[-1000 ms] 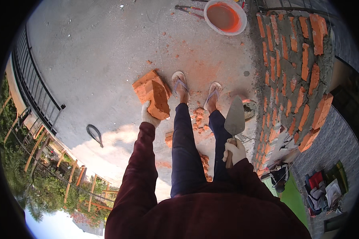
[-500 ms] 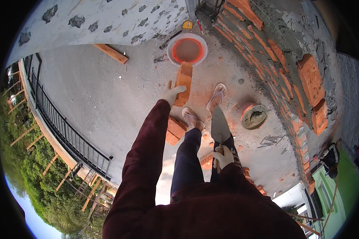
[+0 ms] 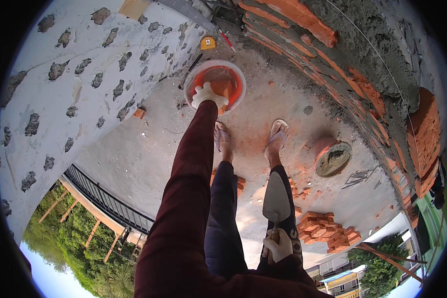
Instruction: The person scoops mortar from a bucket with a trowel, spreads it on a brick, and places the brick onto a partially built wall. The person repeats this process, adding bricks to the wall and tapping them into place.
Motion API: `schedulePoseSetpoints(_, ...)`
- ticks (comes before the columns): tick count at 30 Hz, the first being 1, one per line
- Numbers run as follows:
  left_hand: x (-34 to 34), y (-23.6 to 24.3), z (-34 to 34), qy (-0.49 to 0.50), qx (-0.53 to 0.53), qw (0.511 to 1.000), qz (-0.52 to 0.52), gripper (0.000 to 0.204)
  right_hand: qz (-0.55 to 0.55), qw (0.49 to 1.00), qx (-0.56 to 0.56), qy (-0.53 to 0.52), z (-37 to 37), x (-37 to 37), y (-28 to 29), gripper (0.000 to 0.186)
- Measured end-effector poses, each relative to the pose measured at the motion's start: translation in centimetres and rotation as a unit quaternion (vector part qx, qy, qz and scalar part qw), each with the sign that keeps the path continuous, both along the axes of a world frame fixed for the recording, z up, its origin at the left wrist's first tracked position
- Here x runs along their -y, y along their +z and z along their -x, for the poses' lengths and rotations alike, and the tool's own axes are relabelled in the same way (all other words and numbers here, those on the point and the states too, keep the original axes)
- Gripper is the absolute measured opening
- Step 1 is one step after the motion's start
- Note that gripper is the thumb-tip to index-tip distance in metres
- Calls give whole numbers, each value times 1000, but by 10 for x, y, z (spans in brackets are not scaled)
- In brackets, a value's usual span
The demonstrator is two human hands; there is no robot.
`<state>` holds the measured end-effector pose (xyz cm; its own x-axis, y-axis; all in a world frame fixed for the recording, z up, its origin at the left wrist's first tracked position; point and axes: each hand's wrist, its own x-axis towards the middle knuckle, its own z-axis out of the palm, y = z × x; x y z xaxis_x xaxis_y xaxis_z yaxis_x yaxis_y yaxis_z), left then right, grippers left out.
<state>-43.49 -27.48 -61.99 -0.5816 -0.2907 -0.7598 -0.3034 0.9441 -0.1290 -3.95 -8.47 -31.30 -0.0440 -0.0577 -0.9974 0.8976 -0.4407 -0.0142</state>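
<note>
My left hand (image 3: 207, 95), in a pale glove, reaches over a round tub (image 3: 238, 79) with an orange-red inside and murky liquid. It grips a brick (image 3: 225, 90) at the tub's near side; the palm and part of the brick are hidden beneath the hand. Whether the brick touches the liquid I cannot tell. Low in front of me, my right hand (image 3: 278, 246), also gloved, is closed round the handle of a pointed trowel (image 3: 276, 199). Its grey blade points away from me, over my leg.
A brick wall with fresh mortar (image 3: 367, 92) and a taut string rises on the right. Near it stands a bucket of mortar (image 3: 334, 160). Stacked bricks (image 3: 325, 229) lie nearer me. A yellow tape measure (image 3: 207, 43) sits beyond the tub; a black railing (image 3: 109, 198) edges the left.
My left hand has carried the brick forward and down to the tub. The view has shifted, showing more of the pale wall. My right hand still holds the trowel.
</note>
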Motion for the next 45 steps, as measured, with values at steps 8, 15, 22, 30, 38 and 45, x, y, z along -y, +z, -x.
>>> schedulePoseSetpoints(8,7,-21,5,82,-17,995,-62,107,-17,1000,-12,-12,10,35,-2,30)
schedulePoseSetpoints(15,74,60,-29,305,121,854,-403,63,-42,997,-51,-35,25,47,27,26)
schedulePoseSetpoints(22,86,260,-74,482,189,564,-644,56,-164,952,-200,-167,63,67,92,28)
schedulePoseSetpoints(30,8,431,-106,330,148,511,-780,61,-250,878,-386,-133,177,26,180,45)
schedulePoseSetpoints(38,-64,508,-111,275,184,468,-819,65,-125,832,-493,-223,205,-67,215,36)
schedulePoseSetpoints(45,-134,564,-134,325,200,432,-817,57,8,771,-553,-317,176,-142,253,22)
